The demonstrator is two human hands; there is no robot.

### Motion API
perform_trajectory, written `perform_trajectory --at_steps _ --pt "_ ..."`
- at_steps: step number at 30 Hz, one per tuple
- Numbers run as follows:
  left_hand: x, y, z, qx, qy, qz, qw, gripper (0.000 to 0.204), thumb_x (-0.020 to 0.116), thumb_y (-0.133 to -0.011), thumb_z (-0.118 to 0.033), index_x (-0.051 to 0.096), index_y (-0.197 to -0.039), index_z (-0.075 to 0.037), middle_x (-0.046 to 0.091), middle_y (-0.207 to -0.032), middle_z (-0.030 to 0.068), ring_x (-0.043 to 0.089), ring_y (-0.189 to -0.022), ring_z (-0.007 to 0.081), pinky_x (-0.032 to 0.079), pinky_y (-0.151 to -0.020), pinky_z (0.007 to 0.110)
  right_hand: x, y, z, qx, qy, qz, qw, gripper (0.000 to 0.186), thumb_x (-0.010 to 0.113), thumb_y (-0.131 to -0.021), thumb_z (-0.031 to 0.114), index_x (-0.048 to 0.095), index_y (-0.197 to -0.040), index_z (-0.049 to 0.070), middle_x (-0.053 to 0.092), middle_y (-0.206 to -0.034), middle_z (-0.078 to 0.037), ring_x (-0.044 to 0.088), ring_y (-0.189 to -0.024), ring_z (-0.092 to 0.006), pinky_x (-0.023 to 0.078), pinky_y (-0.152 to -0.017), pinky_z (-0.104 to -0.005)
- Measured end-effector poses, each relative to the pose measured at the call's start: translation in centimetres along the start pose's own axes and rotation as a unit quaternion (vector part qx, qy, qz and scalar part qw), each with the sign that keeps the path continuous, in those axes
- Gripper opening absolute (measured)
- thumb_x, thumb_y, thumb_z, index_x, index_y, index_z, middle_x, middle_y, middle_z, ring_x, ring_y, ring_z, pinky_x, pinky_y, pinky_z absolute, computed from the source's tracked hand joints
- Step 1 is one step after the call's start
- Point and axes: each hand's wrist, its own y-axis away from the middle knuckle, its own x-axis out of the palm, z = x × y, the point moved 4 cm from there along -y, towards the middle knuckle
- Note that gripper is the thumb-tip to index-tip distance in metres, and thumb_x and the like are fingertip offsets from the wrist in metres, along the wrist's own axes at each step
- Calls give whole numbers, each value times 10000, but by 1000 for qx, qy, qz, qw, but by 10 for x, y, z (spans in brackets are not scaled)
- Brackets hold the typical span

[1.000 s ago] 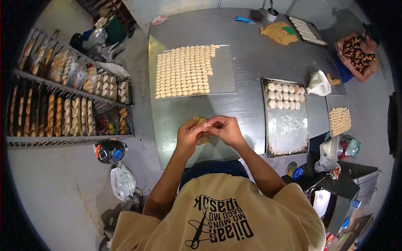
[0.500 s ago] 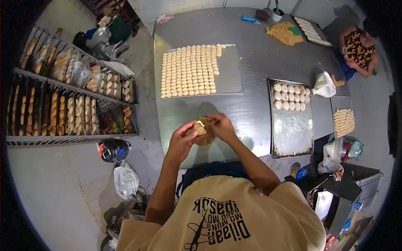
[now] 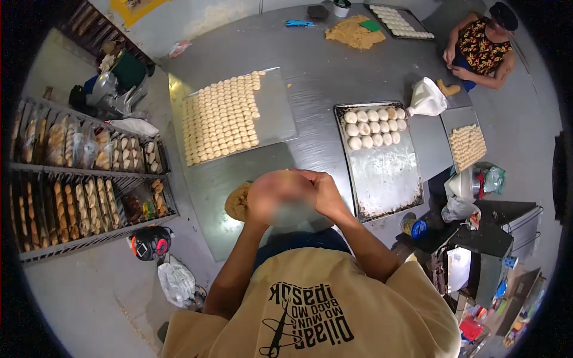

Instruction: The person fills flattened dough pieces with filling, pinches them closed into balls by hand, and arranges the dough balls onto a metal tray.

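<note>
Together, the left hand [image 3: 261,206] and right hand [image 3: 326,192] meet close to the near edge of the table [image 3: 304,152]; a blur covers the left and the space between them, so I cannot tell whether either grasps anything. Just left of them lies the filling [image 3: 236,201], a rounded, crumbly brown mass. Smooth, shiny grey tabletop gives room ahead, up to a flat metal sheet [image 3: 279,110] bearing rows of small, pale dough pieces [image 3: 221,119]. Rightward, near the right hand, a dark-rimmed, worn tray [image 3: 382,173] carries round, floury dough balls [image 3: 375,128] at its far end.
</note>
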Motion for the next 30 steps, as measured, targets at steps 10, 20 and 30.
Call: perform_trajectory --at_steps 10,20,30 --pt "32 -2 -11 -6 152 -26 988 222 718 -1075 -69 614 -1269 -50 727 -1167 105 761 -1022 233 645 -911 413 -26 5 43 -234 239 -102 937 288 865 -825 100 828 -1104 40 770 -1010 -185 739 -931 -407 623 -817 -452" --pt "-76 61 -43 53 21 -233 971 392 765 -1056 -126 615 -1365 63 709 -1221 151 751 -1043 273 674 -878 404 75 -41 -4 -45 25 79 996 256 843 -865 198 830 -1062 36 801 -919 -166 758 -800 -305 607 -779 -442" --pt "-94 90 -52 17 34 -111 993 412 657 -1119 -101 609 -1471 109 693 -1393 189 737 -1195 286 659 -1031 426 117 -85 -72 -17 286 83 954 330 795 -986 271 827 -1237 59 822 -1047 -166 765 -918 -262 603 -885 -412"
